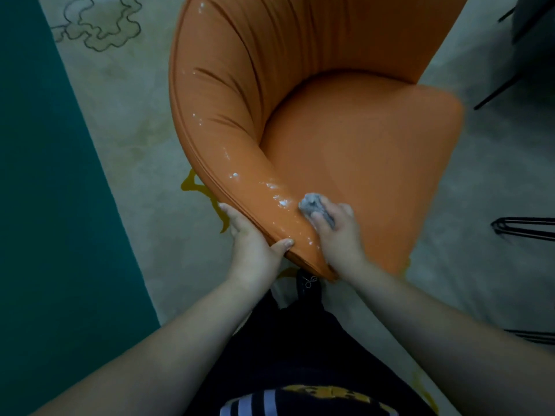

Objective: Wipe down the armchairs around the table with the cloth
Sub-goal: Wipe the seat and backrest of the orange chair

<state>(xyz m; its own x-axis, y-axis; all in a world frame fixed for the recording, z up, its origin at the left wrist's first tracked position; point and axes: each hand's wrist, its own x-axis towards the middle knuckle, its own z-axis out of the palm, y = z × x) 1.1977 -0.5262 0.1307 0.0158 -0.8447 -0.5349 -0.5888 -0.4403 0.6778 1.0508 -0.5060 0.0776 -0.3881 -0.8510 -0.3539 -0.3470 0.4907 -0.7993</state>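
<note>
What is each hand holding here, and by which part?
The right hand grips a bunched grey cloth against the orange armchair, fingers over its top. The left hand grips the armrest's outer edge.

No readable text, label, brand, number or sign is found anywhere in view. A yellow-and-black print [327,393] is seen on the dark garment at the bottom edge, but no letters can be made out in it. Outline drawings [99,24] are noted on the floor; no characters are formed.
</note>
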